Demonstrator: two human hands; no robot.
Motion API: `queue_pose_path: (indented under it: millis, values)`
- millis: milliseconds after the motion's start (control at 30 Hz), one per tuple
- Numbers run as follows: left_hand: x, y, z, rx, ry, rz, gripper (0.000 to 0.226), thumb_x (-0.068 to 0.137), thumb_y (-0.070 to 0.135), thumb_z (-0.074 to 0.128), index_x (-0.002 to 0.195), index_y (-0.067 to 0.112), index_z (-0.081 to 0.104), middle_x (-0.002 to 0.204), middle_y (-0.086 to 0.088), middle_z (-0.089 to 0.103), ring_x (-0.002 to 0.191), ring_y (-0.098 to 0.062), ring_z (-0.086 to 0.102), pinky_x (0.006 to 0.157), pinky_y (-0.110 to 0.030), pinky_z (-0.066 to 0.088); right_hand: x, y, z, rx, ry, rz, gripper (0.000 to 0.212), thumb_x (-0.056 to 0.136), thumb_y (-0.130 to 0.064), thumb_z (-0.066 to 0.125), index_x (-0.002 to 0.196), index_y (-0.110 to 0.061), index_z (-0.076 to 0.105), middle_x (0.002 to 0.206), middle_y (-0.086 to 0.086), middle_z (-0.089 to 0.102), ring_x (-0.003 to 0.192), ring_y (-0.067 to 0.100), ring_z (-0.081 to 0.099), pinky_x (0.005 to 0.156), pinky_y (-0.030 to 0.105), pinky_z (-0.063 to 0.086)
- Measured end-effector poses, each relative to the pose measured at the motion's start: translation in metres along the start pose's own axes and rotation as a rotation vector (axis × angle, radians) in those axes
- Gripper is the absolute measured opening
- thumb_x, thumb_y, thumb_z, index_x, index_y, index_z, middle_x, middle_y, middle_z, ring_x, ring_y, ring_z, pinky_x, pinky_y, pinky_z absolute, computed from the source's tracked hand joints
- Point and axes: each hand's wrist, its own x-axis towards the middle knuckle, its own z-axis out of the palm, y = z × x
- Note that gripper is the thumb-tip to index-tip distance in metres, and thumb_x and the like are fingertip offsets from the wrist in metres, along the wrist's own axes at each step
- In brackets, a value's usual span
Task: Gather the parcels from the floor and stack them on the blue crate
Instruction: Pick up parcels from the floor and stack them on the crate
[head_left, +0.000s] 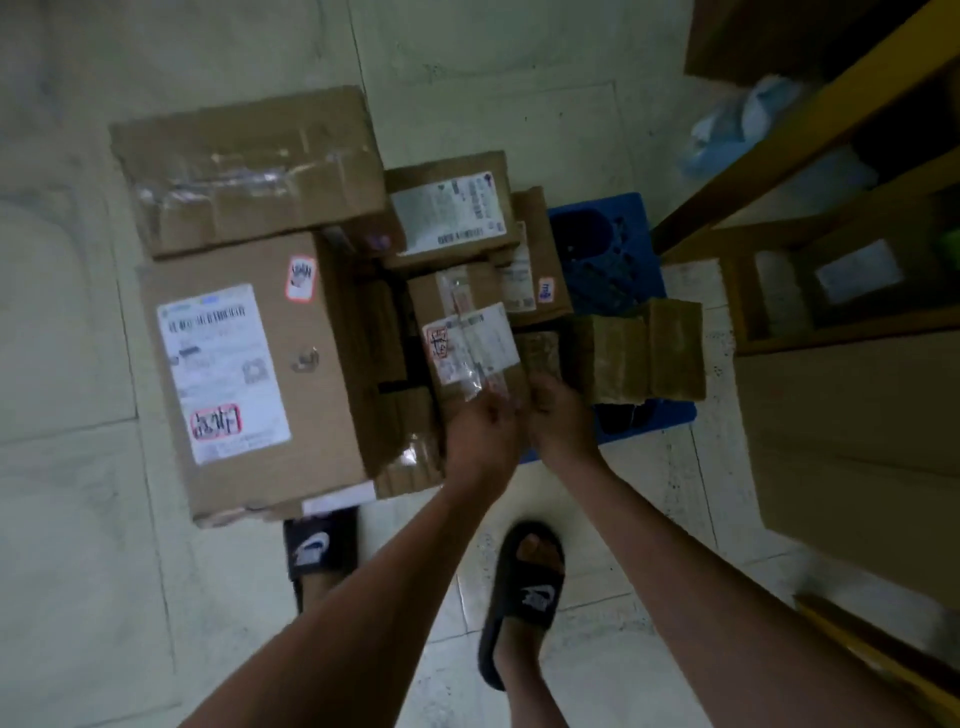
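Nearest the camera, two feet in black sandals (524, 582) stand on the pale tiled floor (62, 364), just short of the pile. Above them both forearms reach forward and the hands meet at the near edge of a small parcel (467, 332) with a white label. The left hand (480, 431) has its fingers curled at that parcel's near edge, and the right hand (558, 418) is curled at its near right corner; blur makes it hard to say whether either truly grips or only touches, so I cannot tell how firmly they are closed.

The blue crate (608, 249) lies under and behind the pile, its near edge showing just beyond the right wrist and its far right corner still bare. A taped brown parcel (639, 353) sits along its right edge.

The step looks like seating the small parcel on the stack. To do it well, keep one hand on each side, set it flat and push it square against its neighbours, so that it does not tip into the gap on its left.

Left of it stands a big carton (249, 374), with another carton (249, 171) behind. A labelled box (452, 208) tops the far side. Wooden shelving (841, 208) stands at right.
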Motion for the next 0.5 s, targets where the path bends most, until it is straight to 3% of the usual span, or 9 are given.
queue_pose_path:
  millis: [133, 267, 367, 433, 500]
  values:
    - [0.000, -0.007, 0.010, -0.025, 0.050, -0.023, 0.021, 0.091, 0.012, 0.043, 0.091, 0.009, 0.064, 0.084, -0.010, 0.066, 0.070, -0.023, 0.058, 0.061, -0.029, 0.045, 0.014, 0.016, 0.002, 0.012, -0.022, -0.046, 0.017, 0.087, -0.024, 0.065, 0.104, -0.024, 0.069, 0.101, -0.001, 0.072, 0.095, 0.018, 0.068, 0.085, 0.046, 0.058]
    - [-0.006, -0.031, 0.015, -0.070, 0.046, -0.043, 0.021, 0.085, 0.009, 0.043, 0.074, 0.022, 0.056, 0.077, -0.012, 0.061, 0.070, -0.025, 0.053, 0.064, -0.031, 0.040, 0.015, 0.015, 0.003, -0.010, -0.063, -0.097, 0.028, 0.089, -0.017, 0.063, 0.115, -0.027, 0.063, 0.112, -0.002, 0.069, 0.103, 0.016, 0.064, 0.087, 0.040, 0.057]
    - [-0.009, -0.044, 0.013, -0.093, 0.060, -0.072, 0.022, 0.085, 0.007, 0.043, 0.089, 0.018, 0.061, 0.090, -0.012, 0.063, 0.080, -0.032, 0.059, 0.066, -0.033, 0.045, 0.018, 0.011, 0.001, 0.036, -0.140, -0.073, 0.035, 0.094, -0.013, 0.057, 0.123, -0.032, 0.058, 0.125, 0.001, 0.063, 0.111, 0.024, 0.062, 0.083, 0.046, 0.058]
    - [-0.012, -0.048, 0.012, -0.083, 0.057, -0.082, 0.024, 0.088, 0.005, 0.042, 0.100, 0.013, 0.061, 0.095, -0.012, 0.063, 0.081, -0.030, 0.061, 0.064, -0.033, 0.046, 0.020, 0.005, -0.007, 0.074, -0.143, -0.027, 0.038, 0.097, -0.007, 0.052, 0.128, -0.029, 0.057, 0.127, 0.002, 0.060, 0.109, 0.027, 0.063, 0.073, 0.036, 0.061]
    - [-0.015, -0.050, 0.014, -0.097, 0.049, -0.086, 0.023, 0.088, 0.005, 0.042, 0.099, 0.013, 0.061, 0.093, -0.015, 0.065, 0.082, -0.032, 0.064, 0.062, -0.035, 0.049, 0.023, 0.001, -0.022, 0.081, -0.137, -0.010, 0.042, 0.098, -0.004, 0.050, 0.135, -0.024, 0.053, 0.130, 0.004, 0.057, 0.108, 0.028, 0.063, 0.065, 0.027, 0.059]
